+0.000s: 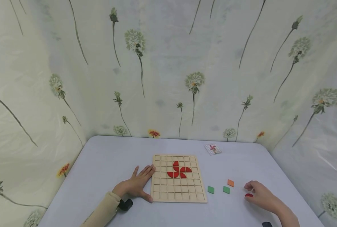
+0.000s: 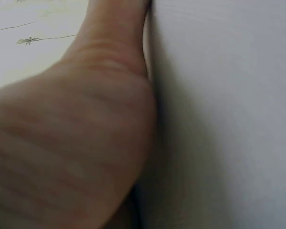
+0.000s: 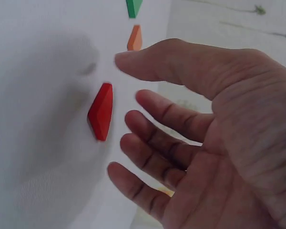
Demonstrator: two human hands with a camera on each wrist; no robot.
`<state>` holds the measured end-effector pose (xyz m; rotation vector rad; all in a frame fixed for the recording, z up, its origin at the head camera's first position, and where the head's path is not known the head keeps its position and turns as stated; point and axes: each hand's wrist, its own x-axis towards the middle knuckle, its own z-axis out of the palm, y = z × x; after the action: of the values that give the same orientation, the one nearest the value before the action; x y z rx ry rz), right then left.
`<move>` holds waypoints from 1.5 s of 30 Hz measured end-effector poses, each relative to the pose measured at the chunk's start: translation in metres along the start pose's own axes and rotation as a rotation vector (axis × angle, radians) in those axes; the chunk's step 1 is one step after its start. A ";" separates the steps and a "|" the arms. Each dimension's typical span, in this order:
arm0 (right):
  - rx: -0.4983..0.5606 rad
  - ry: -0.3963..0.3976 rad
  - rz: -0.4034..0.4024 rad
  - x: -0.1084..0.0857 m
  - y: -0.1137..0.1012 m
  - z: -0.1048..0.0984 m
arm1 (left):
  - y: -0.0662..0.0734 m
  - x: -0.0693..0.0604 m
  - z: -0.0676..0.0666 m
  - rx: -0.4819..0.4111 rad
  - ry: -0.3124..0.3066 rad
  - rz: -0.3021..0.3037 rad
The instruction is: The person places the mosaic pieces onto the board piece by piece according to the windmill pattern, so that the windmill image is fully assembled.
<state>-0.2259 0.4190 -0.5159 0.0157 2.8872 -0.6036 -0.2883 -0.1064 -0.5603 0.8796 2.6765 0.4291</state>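
Note:
A pale wooden grid board (image 1: 179,197) lies in the middle of the table, with several red quarter-round pieces (image 1: 176,166) set in its squares like a pinwheel. Against the board's left edge my left hand (image 1: 136,184) lies spread, fingertips at the upper part and thumb at the lower corner. Only its blurred palm side (image 2: 76,138) fills the left wrist view. Over on the right, my right hand (image 1: 263,197) hovers by a loose red piece (image 3: 101,112) that lies on the table. Its thumb and loosely bent fingers (image 3: 148,152) stand apart from that piece and hold nothing.
Two green square tiles (image 1: 211,189) and an orange square tile (image 1: 231,183) lie between the board and my right hand. A small pattern card (image 1: 213,149) lies behind the board to the right. Flower-printed cloth (image 1: 162,78) hangs around the white table (image 1: 114,151).

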 end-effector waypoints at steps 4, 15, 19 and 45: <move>0.002 -0.043 0.039 -0.001 0.008 0.000 | 0.000 0.000 0.000 0.000 -0.001 -0.003; 0.024 -0.033 0.027 -0.001 0.012 0.001 | 0.001 -0.001 -0.001 -0.005 0.004 0.000; 0.029 -0.032 0.044 0.001 0.011 0.003 | 0.002 -0.001 -0.002 -0.007 0.001 -0.001; 0.002 0.003 0.211 0.012 0.008 0.002 | 0.003 -0.001 -0.001 -0.012 -0.011 -0.023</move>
<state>-0.2366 0.4252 -0.5230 0.3176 2.8373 -0.5666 -0.2861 -0.1052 -0.5576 0.8443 2.6688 0.4335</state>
